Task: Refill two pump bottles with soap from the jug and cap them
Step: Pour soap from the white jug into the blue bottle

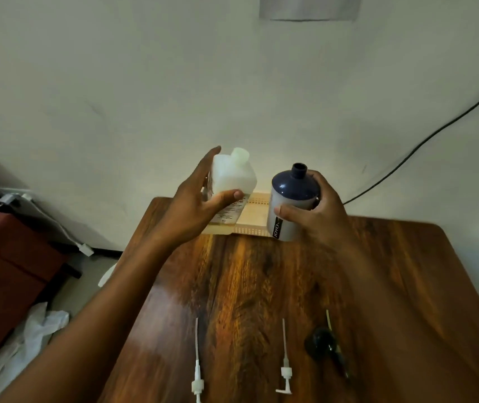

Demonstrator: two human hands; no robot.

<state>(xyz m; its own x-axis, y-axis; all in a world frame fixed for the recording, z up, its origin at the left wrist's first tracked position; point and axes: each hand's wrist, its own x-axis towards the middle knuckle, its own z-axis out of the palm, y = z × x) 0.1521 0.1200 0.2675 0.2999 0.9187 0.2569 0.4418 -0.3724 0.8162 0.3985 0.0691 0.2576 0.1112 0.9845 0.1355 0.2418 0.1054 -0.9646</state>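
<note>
My left hand [194, 205] grips a white square bottle [232, 177] with an open neck, lifted above the far end of the wooden table [247, 286] and tilted right. My right hand [316, 212] grips a round bottle [290, 199] with a dark blue top, grey body and open neck, held upright beside the white one. The two bottles are apart. On the table's near part lie two white pump heads with tubes [197, 373] [284, 370] and a dark pump head [324, 344]. No jug is clearly in view.
A pale slotted tray [257, 212] sits at the table's far edge against the white wall. A black cable [424, 141] runs down the wall at right. A red-brown cabinet [8, 257] and crumpled white plastic [29, 338] are on the floor at left.
</note>
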